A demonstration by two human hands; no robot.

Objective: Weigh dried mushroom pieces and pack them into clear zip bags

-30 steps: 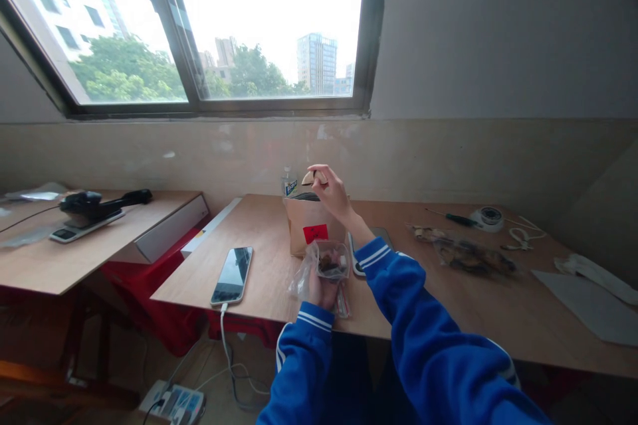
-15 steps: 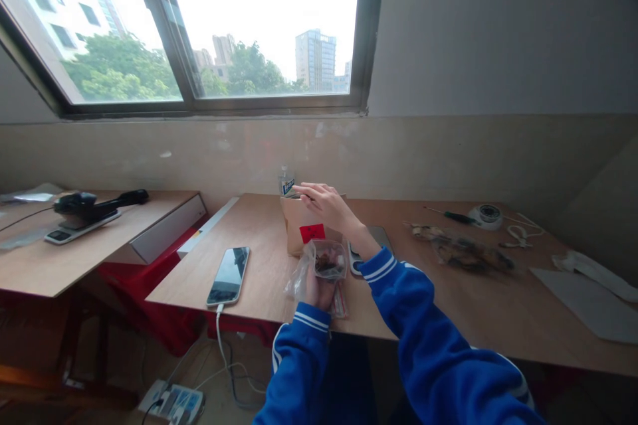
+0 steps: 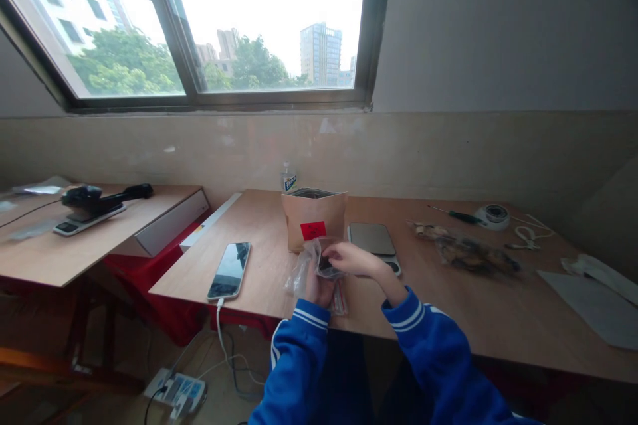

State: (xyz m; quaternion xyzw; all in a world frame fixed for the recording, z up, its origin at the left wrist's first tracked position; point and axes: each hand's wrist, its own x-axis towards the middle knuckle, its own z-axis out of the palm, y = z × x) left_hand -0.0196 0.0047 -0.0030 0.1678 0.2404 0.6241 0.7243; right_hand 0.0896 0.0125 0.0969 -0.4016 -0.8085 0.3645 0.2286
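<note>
My left hand is closed around a clear plastic bag with dark bits inside, holding it up above the table's front edge. The fingertips of my right hand are bent together at the mouth of this bag; whether they pinch anything is hidden. Just behind stands an upright brown paper pouch, its top open and a red label on its front. Right of the pouch lies a small digital scale, partly covered by my right hand. Under my left hand a flat red-edged plastic packet shows.
A phone on a charging cable lies at the left. Behind the pouch stands a clear bottle. To the right are a bag of dried brown pieces, a screwdriver, a white dome camera and white paper.
My right hand has come down from above the paper pouch to the mouth of the plastic bag, uncovering the pouch's open top. My left hand keeps holding the bag in place.
</note>
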